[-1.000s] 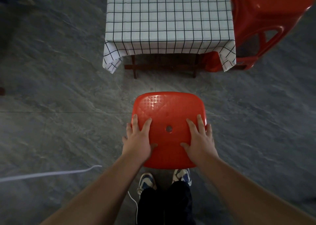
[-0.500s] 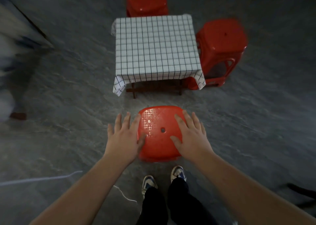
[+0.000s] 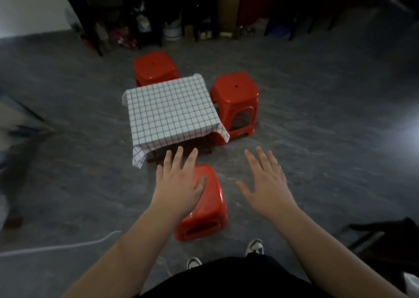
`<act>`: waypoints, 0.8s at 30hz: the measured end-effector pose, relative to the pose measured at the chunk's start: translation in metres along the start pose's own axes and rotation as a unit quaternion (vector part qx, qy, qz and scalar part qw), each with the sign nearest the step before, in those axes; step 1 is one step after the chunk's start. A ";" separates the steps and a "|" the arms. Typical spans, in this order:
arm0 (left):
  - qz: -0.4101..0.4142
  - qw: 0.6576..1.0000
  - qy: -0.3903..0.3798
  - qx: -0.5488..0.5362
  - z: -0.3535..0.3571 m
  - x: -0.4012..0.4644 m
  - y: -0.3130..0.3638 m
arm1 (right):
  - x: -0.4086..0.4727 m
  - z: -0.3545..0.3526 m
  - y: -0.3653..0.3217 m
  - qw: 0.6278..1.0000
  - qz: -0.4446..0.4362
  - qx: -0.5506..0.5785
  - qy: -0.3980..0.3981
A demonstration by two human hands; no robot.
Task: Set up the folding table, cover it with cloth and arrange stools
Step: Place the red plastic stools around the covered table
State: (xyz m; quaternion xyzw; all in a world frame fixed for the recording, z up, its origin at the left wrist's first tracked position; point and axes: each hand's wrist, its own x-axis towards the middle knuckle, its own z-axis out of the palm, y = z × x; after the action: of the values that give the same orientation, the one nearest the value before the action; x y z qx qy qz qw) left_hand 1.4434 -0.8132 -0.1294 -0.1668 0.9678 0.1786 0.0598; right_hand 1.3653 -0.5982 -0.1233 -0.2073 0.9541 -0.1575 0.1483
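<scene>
Red stools (image 3: 210, 202); white, dark-gridded cloth (image 3: 170, 109); seemingly grey floor (image 3: 317, 161).

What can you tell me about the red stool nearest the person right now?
The nearest red stool looks like glossy moulded plastic, with a squarish rounded seat and flared sides with a slot-like opening low down. It stands upright on the grey floor, just in front of the near edge of the cloth-covered table, apart from it. The left hand, fingers spread, overlaps its seat in view; contact cannot be told. The right hand is open to its right, off it.
</scene>
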 end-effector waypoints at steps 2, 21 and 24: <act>0.012 1.000 -0.003 0.005 -0.006 0.009 0.019 | 0.001 -0.014 0.012 1.000 0.012 0.001 0.007; 0.079 0.997 0.000 -0.002 0.048 0.198 0.298 | 0.115 -0.154 0.256 0.998 0.047 0.017 0.035; 0.086 0.996 0.001 0.007 0.051 0.227 0.318 | 0.147 -0.169 0.274 0.999 0.041 0.015 0.031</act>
State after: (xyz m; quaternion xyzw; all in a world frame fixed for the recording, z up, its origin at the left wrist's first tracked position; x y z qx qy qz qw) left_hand 1.1244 -0.5832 -0.1126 -0.0825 0.9800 0.1759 0.0441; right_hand 1.0824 -0.3857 -0.1012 -0.1612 0.9634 -0.1721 0.1278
